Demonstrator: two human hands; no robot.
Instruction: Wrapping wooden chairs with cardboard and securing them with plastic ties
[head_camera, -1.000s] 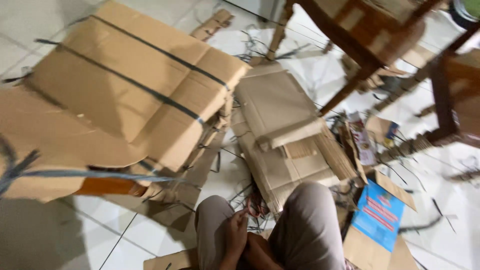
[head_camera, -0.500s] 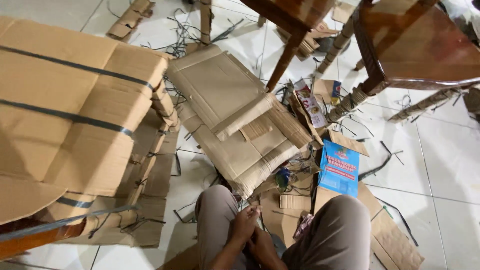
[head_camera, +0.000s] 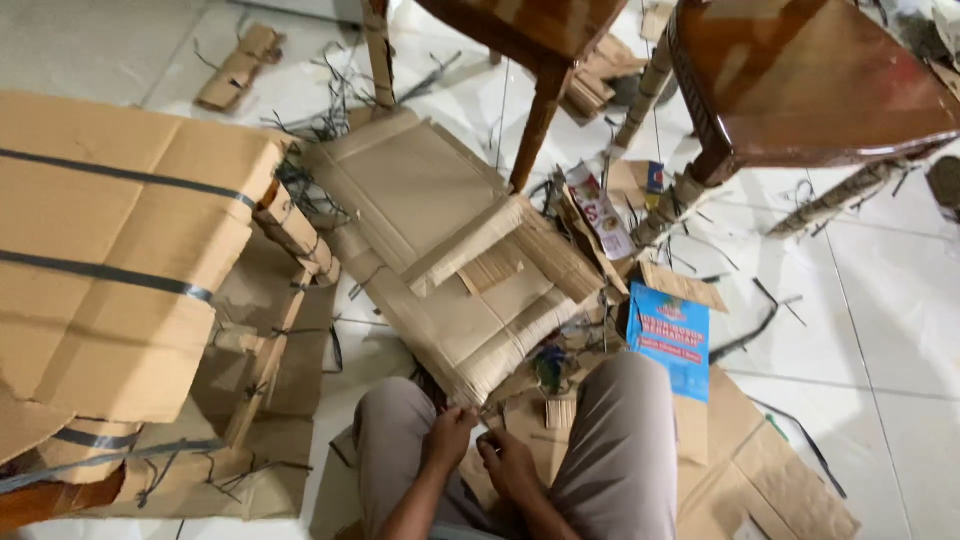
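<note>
I sit on the floor with both knees up in beige trousers. My left hand (head_camera: 450, 432) and my right hand (head_camera: 506, 462) are close together between my knees. Their fingers are curled and nearly touch each other. Whether they pinch anything is too small to tell. Just above the left fingertips lies the near corner of a stack of flattened cardboard sheets (head_camera: 450, 270). More flat cardboard (head_camera: 760, 470) lies under my right leg.
A big cardboard bundle bound with black straps (head_camera: 110, 260) fills the left side. A blue printed carton flap (head_camera: 668, 338) lies right of the stack. Dark wooden furniture (head_camera: 810, 80) with legs (head_camera: 535, 125) stands at the back. Cut black strap pieces (head_camera: 760, 325) litter the white tiles.
The view has swung down and to the right. My hands have moved a little apart, and the left one has risen towards the near corner of the flat stack.
</note>
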